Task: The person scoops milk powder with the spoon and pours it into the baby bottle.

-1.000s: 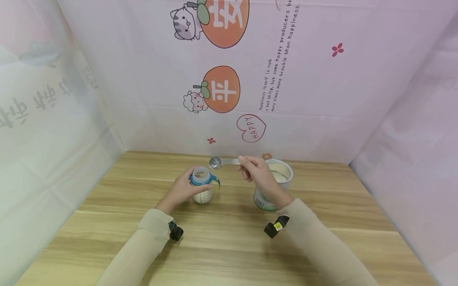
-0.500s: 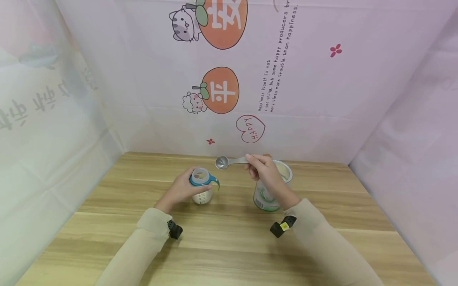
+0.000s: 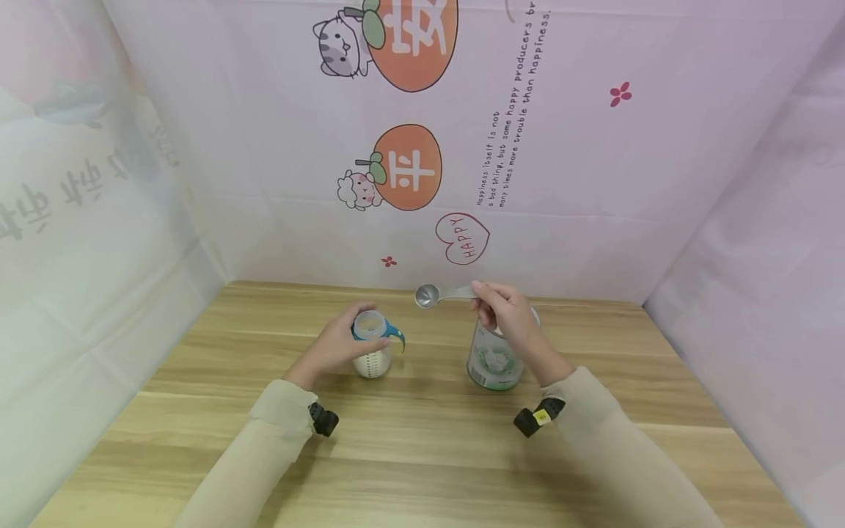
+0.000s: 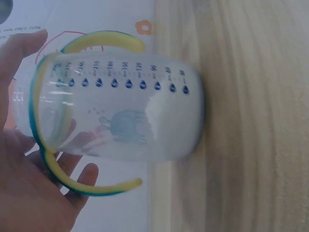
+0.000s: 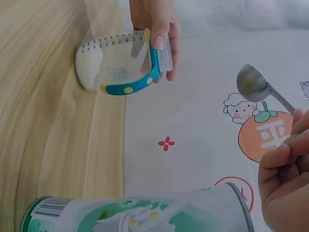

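A clear baby bottle (image 3: 373,364) with a blue-and-yellow two-handled collar stands uncapped on the table. White powder (image 4: 178,118) fills its lower part in the left wrist view. My left hand (image 3: 335,345) holds the bottle round its neck, thumb in front and fingers behind. Up in the air, my right hand (image 3: 513,317) pinches the handle of a metal measuring spoon (image 3: 427,295). The spoon's bowl shows bare metal inside in the head view. Below that hand stands a white-and-green powder can (image 3: 494,359), its open top mostly hidden by the hand.
The wood-grain table (image 3: 409,455) meets a printed cloth backdrop (image 3: 568,161) just behind the bottle and can. Cloth walls also rise on the left and right. A gap of bare tabletop lies between bottle and can.
My right hand has moved right with the spoon, away from the bottle and over the can, covering more of the can's opening. My left hand and the bottle have stayed nearly still.
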{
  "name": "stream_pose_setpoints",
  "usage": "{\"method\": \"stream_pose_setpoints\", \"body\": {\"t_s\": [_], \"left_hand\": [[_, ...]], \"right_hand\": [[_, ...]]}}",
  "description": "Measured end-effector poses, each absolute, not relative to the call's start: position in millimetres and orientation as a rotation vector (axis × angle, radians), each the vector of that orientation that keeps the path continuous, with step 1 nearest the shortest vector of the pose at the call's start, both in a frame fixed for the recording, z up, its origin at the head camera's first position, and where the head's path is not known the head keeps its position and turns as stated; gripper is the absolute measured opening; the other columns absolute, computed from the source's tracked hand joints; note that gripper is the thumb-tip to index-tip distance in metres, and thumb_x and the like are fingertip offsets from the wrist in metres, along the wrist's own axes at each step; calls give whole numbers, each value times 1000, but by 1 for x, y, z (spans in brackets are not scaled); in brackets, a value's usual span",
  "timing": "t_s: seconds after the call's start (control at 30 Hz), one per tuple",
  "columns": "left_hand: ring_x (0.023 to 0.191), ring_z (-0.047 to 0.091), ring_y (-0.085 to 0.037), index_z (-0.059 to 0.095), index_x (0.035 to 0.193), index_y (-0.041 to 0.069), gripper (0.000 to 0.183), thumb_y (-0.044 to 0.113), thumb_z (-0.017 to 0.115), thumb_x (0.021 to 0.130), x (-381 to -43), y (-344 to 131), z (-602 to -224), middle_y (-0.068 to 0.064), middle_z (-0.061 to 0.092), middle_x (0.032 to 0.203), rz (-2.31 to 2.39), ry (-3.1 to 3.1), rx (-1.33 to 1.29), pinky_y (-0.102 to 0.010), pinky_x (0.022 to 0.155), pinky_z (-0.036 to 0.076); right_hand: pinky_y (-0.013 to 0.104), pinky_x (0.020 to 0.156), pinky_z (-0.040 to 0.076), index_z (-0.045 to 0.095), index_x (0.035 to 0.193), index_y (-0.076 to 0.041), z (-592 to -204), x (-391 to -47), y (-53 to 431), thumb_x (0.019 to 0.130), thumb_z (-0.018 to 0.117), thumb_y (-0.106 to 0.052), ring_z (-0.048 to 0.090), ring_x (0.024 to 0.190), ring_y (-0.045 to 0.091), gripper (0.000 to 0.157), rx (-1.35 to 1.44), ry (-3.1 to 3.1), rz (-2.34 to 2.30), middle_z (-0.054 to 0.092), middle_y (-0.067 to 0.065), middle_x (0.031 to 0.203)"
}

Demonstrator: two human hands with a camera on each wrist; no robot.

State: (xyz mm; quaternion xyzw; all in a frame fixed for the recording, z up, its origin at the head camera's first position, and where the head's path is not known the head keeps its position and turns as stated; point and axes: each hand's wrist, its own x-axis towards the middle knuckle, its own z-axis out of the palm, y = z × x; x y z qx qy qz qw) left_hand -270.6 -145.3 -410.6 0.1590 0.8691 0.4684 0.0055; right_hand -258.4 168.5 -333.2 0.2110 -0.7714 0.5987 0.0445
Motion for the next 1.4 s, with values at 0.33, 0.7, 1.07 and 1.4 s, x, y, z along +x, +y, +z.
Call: {"method": "stream_pose_setpoints", "body": {"t_s": [0.33,0.7,1.07,1.4], "left_hand": [[136,43,-23,52,143,19,67,44,78,87,-273,-129,-393,1,51,145,1445,2859,624,-50,111,35],[132,48,-20,56,140,14,58,32,78,89,-269,-101,-372,0,57,139,1419,2924,831,-44,110,37],[130,48,-16,55,141,11,61,31,79,88,-265,-64,-368,2,56,138,1510,2807,924,-37,110,37],[135,45,-16,46,148,17,78,42,82,84,-266,-29,-378,1,50,146,1501,2699,881,-39,111,37]], "right_hand": [[24,52,35,53,78,4,-333,-261,185,108,45,-28,39,54,13,44,651,-2295,1874,45,1,58],[24,52,36,52,81,11,-335,-260,209,108,45,-28,41,54,13,48,587,-2283,1827,46,0,60],[24,52,37,52,82,10,-342,-257,236,108,48,-30,42,55,11,49,499,-2304,1739,47,-1,60],[26,51,38,55,84,11,-350,-252,258,108,48,-29,43,56,12,48,469,-2327,1653,48,1,61]]}}
